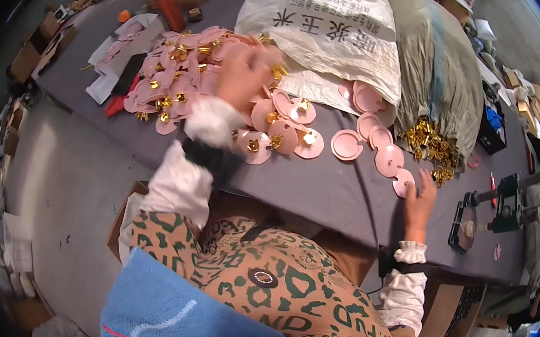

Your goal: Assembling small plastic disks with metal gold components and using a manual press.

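Note:
My left hand point(245, 77), smeared by motion, is over a heap of pink round lids point(188, 97) on the left of the table; its fingers cannot be made out. Many lids in the heap carry small gold-coloured knobs point(309, 138). Near the table's front edge my right hand point(419, 202) has its fingers apart, with the thumb side at the edge of a notched pink lid point(403, 182). That lid ends a short row of plain pink lids point(389, 160) leading back to a white woven sack point(326, 36). More lids show at the sack's mouth.
Small gold metal parts point(428, 139) spill from a grey-green sack point(429, 60) at the right. Beyond my right hand stands a dark green hand press point(508, 205). A red cylinder point(171, 10) and a black, flat object point(128, 75) lie around the heap. A grey cloth point(320, 187) covers the table.

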A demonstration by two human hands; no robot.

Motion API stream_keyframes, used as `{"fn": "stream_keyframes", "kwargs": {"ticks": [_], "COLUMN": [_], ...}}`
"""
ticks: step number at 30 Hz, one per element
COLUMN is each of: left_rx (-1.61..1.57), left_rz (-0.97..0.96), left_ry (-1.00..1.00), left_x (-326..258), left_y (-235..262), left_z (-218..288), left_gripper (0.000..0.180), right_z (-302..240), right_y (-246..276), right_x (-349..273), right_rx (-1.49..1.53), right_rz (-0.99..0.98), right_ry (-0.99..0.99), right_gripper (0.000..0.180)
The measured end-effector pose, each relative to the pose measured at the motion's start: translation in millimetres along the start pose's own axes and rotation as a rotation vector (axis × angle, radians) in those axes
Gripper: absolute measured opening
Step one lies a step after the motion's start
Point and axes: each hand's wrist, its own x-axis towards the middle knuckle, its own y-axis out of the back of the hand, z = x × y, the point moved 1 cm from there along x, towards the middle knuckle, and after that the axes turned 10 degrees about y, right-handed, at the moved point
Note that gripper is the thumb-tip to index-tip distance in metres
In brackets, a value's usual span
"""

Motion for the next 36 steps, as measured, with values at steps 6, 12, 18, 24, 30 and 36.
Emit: {"fn": "stream_keyframes", "kwargs": {"ticks": [6, 12, 18, 24, 30, 36], "left_rx": [0.399, 0.329, 0.652, 0.098, -0.481, -0.699], "left_rz": [0.552, -0.448, -0.486, -0.419, -0.62, -0.583], "left_ry": [-0.391, -0.352, -0.178, 0.084, 0.533, 0.58], "left_x": [49, -64, -94, -98, -117, -136], "left_y": [46, -128, -200, -179, -168, -160], "left_z": [-33, -28, -41, -36, -24, -9], "left_gripper": [0.039, 0.034, 0.031, 0.053, 0.029, 0.034], "right_z": [58, 61, 42, 5, -109, -128], "right_y": [-10, -6, 21, 25, 15, 11], "right_x": [30, 29, 1, 10, 2, -4], "right_rx": [-0.262, -0.168, -0.206, 0.491, 1.142, 1.088], "right_rz": [-0.089, -0.102, -0.079, 0.122, 0.091, 0.137], "right_ry": [0.081, 0.005, -0.003, -0.386, -0.395, -0.406], "right_gripper": [0.037, 0.03, 0.031, 0.03, 0.031, 0.029]}}
